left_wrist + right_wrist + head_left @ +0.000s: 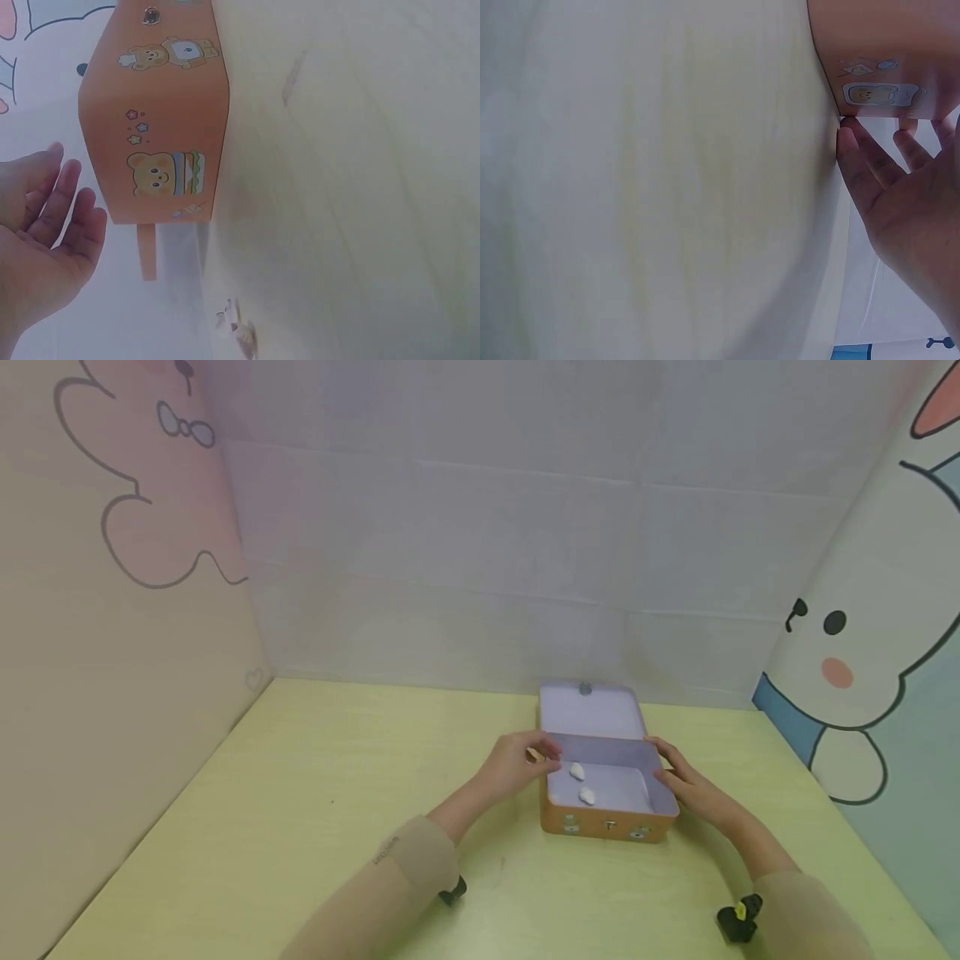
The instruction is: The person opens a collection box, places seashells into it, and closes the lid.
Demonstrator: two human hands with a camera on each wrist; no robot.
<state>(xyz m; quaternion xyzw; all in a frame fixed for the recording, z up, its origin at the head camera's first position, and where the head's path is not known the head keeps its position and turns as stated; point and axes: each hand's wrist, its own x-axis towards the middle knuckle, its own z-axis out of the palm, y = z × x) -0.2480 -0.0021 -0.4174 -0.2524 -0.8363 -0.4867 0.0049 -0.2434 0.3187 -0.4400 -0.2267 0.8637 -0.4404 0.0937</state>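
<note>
An orange tin lunch box (600, 823) with a pale lilac inside stands with its lid (591, 710) laid back. Two small white lumps, one (577, 771) behind the other (587, 796), lie on its floor; their kind cannot be told. At the left rim is my left hand (517, 762), fingers loosely bent and nothing between them. The left wrist view shows that hand (52, 232) beside the box's bear-printed side (157, 165). My right hand (693, 789) holds the right wall, thumb over the rim, fingers (870, 161) around the back corner.
The box stands on a pale yellow table (337, 827) near the back wall (450, 568). Cartoon-printed side walls (862, 652) close off left and right. Black wrist devices (738, 918) sit under both sleeves. A strap-like handle (148, 251) sticks out from the box.
</note>
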